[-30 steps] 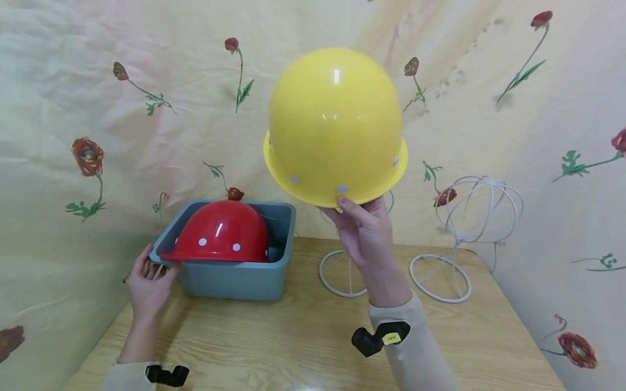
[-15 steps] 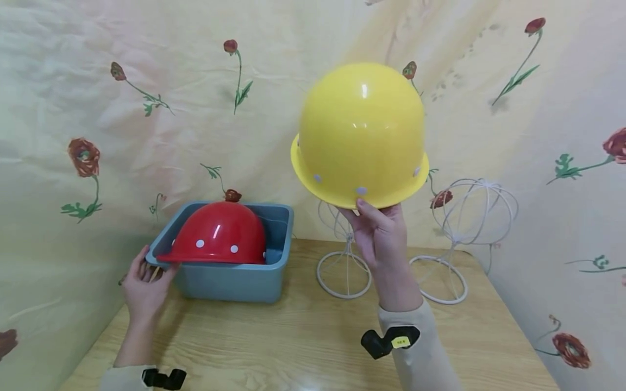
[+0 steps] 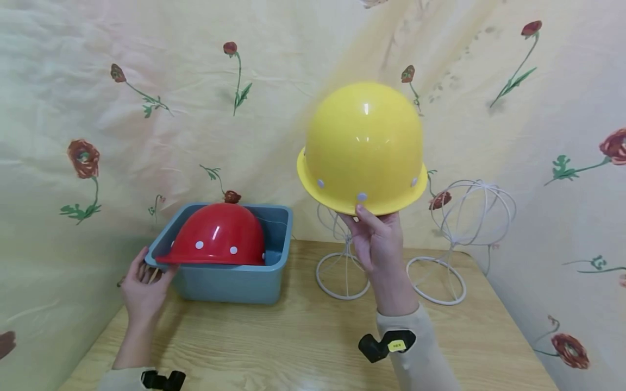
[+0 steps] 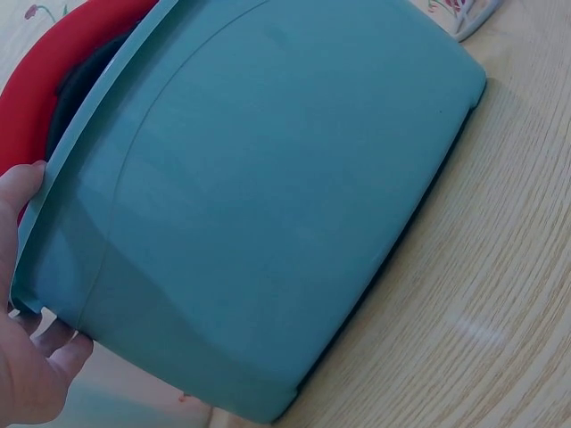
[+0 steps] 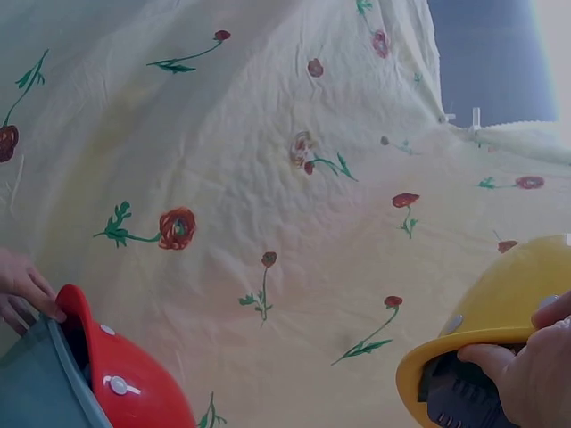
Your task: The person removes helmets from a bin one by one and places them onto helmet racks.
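My right hand [image 3: 376, 244] holds a yellow hard hat [image 3: 364, 146] by its brim, raised in the air in front of the wall. Its thumb lies on the outside of the brim; the other fingers are partly hidden underneath. Dark lining shows inside the yellow hat in the right wrist view. At the left, a red hard hat [image 3: 220, 233] sits in a blue-grey plastic bin [image 3: 230, 285], its brim over the near rim. My left hand [image 3: 144, 296] grips the bin's near left corner, thumb at the rim beside the red brim and fingers curled below, as the left wrist view [image 4: 36, 370] shows.
Two white wire stands with round bases stand on the wooden table [image 3: 293, 347]: a middle stand [image 3: 342, 298], partly behind the right hand and yellow hat, and a right stand [image 3: 484, 187] with a globe-shaped top. A flowered cloth [image 3: 161, 32] covers the walls behind.
The yellow hard hat has moved right and then lower with my right hand, uncovering more of the middle wire stand. My left hand stays at the bin's corner.
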Tool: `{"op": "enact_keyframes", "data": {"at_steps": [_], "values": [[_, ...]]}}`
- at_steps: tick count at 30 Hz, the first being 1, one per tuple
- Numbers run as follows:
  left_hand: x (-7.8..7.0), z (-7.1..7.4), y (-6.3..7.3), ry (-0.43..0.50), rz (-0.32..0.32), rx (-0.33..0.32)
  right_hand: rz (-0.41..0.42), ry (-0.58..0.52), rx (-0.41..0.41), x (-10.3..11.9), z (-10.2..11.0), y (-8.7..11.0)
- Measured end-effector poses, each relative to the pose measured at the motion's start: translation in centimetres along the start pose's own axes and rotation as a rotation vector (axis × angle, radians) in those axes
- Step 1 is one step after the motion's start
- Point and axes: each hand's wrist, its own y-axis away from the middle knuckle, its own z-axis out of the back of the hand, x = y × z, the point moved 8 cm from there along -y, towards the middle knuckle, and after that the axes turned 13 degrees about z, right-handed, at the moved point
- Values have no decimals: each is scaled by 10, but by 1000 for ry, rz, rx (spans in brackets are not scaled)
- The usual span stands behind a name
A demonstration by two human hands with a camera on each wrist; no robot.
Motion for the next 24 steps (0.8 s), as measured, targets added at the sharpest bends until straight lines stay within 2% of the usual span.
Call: {"op": "enact_keyframes", "data": {"at_steps": [10,18,24], "values": [[-1,0,2,-14,-13,-9,65,43,-47,-14,8,11],[-2,-3,1,-14,-20,-7,152,35,-67,-13,7,12],[-1,-1,0,4,-5,3,141,33,-80,-15,10,15]]}}
